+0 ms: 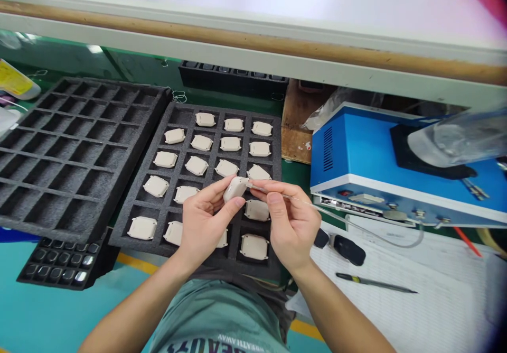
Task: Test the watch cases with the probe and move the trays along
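My left hand (206,221) is closed around a beige watch case (236,188), tilted on its edge above the tray. My right hand (291,218) pinches the end of a thin tube (328,213), its pale tip meeting the right side of the case. Whether the tip enters the case or only touches it, I cannot tell. From my right hand the tube curves to the front of a blue machine (336,152). Below both hands lies a dark foam tray (180,114) with several similar cases (254,247) in its compartments, some partly hidden by my hands.
An unfilled foam tray (114,155) lies at left, above a smaller black tray (59,268) of dark pieces. Papers (435,310), a pen (376,283) and a black object (347,250) lie at right. A shelf edge (253,46) spans the far side.
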Tool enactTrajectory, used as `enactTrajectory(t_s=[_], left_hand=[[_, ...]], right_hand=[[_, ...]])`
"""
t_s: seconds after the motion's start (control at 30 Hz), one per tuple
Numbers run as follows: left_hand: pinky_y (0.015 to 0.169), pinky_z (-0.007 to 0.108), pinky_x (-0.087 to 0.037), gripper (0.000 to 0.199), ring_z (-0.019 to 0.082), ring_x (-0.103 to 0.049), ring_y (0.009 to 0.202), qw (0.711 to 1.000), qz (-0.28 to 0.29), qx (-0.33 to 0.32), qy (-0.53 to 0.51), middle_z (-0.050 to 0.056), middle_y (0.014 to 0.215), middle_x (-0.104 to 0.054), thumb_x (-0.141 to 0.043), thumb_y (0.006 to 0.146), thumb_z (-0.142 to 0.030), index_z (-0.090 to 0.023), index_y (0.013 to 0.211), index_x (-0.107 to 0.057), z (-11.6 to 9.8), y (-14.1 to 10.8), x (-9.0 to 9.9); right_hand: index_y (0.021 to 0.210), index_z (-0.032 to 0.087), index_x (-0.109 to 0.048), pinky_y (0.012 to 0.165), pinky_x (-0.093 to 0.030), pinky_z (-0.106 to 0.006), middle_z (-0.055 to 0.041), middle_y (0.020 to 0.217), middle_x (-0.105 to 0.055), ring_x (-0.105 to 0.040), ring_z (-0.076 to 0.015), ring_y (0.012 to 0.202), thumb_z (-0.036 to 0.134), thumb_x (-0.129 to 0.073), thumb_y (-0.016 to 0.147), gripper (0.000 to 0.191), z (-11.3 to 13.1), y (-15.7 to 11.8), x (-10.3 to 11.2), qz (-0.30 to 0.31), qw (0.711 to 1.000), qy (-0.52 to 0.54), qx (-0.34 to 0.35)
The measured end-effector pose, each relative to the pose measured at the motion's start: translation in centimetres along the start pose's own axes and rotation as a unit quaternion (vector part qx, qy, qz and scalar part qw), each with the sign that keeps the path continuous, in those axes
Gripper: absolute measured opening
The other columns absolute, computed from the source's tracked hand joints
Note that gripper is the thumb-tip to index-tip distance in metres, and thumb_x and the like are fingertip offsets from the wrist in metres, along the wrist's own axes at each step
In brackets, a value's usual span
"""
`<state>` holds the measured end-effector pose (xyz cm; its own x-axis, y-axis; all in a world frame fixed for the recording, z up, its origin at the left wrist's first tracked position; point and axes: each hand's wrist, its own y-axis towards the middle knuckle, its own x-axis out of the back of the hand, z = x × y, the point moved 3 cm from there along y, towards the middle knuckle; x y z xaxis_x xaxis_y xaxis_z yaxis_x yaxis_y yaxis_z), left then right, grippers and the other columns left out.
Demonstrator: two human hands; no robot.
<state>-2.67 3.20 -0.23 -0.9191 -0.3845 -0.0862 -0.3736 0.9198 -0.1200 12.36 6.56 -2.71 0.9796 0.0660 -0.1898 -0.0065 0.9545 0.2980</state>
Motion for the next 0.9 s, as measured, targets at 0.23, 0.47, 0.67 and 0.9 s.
enactTrajectory(t_s=[0.23, 0.47, 0.67, 0.9], left_hand=[[0.095, 0.034, -0.067, 0.047, 0.027, -0.081, 0.103, 0.999, -0.008, -0.012, 0.03, 0.01, 0.117, -0.081, -0.094, 0.075, -0.033, -0.019, 0.117, -0.083, -0.3, 0.2, 0.2], [0.1, 0.031, -0.065, 0.048, 0.025, -0.08, 0.107, 0.997, -0.03, -0.031, 0.071, 0.007, 0.12, -0.081, -0.096, 0.074, -0.035, -0.025, 0.119, -0.083, -0.1, 0.7, 0.7], [0.101, 0.028, -0.064, 0.045, 0.023, -0.08, 0.109, 0.996, -0.024, -0.034, 0.073, 0.005, 0.122, -0.08, -0.094, 0.077, -0.033, -0.026, 0.121, -0.082, 0.0, 0.9, 0.7], [0.109, 0.038, -0.061, 0.047, 0.027, -0.078, 0.112, 0.995, -0.026, -0.028, 0.088, 0.006, 0.125, -0.079, -0.093, 0.079, -0.034, -0.027, 0.124, -0.081, 0.2, 1.0, 1.1]], right_hand=[[0.107, 0.023, -0.075, 0.091, -0.069, -0.037, -0.0062, 0.108, -0.081, -0.079, -0.0206, 0.104, 0.027, -0.063, 0.105, 0.013, 0.0, 0.5, -0.5, -0.003, 1.0, 0.026, 0.007], [0.107, 0.022, -0.075, 0.091, -0.069, -0.035, -0.007, 0.108, -0.081, -0.079, -0.0192, 0.101, 0.028, -0.063, 0.104, 0.014, 0.0, 1.6, -0.9, 0.009, 0.998, 0.066, 0.017], [0.104, 0.023, -0.073, 0.092, -0.07, -0.04, -0.0074, 0.106, -0.081, -0.079, -0.022, 0.102, 0.038, -0.062, 0.104, 0.019, 0.0, 1.8, -1.1, 0.014, 0.998, 0.058, -0.003], [0.104, 0.024, -0.072, 0.092, -0.07, -0.043, -0.0065, 0.103, -0.081, -0.079, -0.0235, 0.101, 0.044, -0.06, 0.104, 0.023, -0.2, 1.8, -1.1, 0.014, 0.999, 0.048, -0.016]])
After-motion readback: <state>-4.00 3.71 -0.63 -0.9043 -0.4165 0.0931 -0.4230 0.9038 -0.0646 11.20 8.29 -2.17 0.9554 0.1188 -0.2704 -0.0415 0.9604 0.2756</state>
